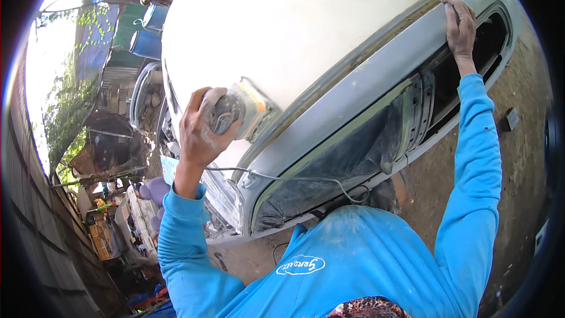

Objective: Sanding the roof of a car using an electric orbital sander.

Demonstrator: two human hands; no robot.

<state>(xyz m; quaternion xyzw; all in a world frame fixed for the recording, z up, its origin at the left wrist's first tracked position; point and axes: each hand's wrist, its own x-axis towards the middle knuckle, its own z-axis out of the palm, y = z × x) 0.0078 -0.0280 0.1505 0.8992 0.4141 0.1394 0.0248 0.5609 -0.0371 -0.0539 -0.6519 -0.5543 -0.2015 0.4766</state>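
My left hand [203, 119] is wrapped around the dark, rounded body of a power sander [250, 109]. The sander's pad is tilted on edge in this view and sits against the pale car roof [282, 23], close to the groove along its side. A grey cord [282, 176] trails across the windshield side and over the side window toward my body. My right hand [462, 26] rests farther along, on the grey roof rail [406, 47] above the rear side window. Its fingers are bent over the surface with the thumb apart, and no tool shows in it.
The car's side window [335, 153] is covered with dusty plastic film, close to my chest. Blue drums [146, 44] stand beyond the car. Cluttered parts and a crate [103, 240] lie at the left, by a corrugated wall [35, 218]. A small box [511, 119] is on the floor.
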